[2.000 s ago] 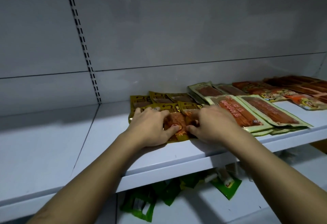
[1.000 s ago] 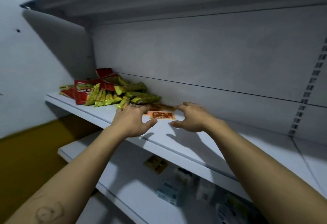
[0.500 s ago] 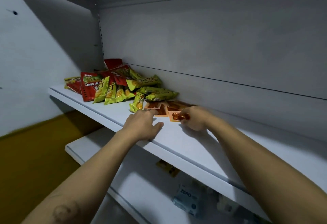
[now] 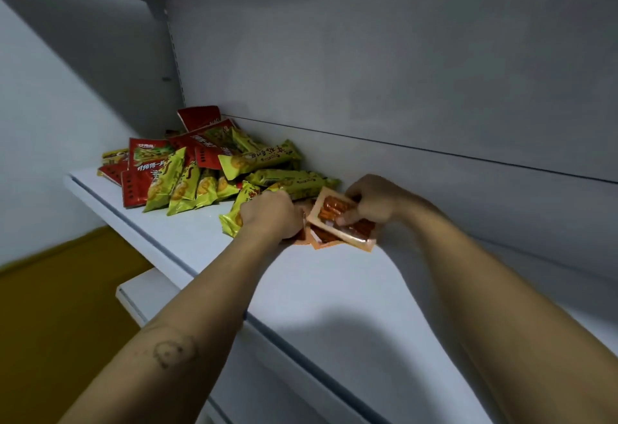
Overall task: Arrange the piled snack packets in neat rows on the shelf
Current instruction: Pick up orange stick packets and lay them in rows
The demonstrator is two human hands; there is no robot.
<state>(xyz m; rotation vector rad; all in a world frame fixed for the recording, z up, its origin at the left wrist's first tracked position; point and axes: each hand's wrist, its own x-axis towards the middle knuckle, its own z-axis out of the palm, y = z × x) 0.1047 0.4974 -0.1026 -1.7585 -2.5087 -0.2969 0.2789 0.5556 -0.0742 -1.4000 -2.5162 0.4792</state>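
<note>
A loose pile of green and red snack packets (image 4: 200, 169) lies at the far left of the white shelf (image 4: 334, 289). Right of the pile lie a few flat orange packets (image 4: 347, 238). My right hand (image 4: 374, 201) pinches one orange packet (image 4: 329, 209) and tilts it up off the others. My left hand (image 4: 271, 216) is curled over the left edge of the orange packets, beside a green packet (image 4: 234, 216); what its fingers hold is hidden.
The shelf's grey back panel (image 4: 401, 89) rises right behind the packets. A slotted upright (image 4: 175, 55) stands in the left corner. A lower shelf (image 4: 140, 289) juts out below, above a yellow floor (image 4: 50, 323). Bare shelf surface stretches to the right.
The view has closed in on the pile. My right hand has lifted one orange packet off the flat ones, and my left hand has moved onto their left edge.
</note>
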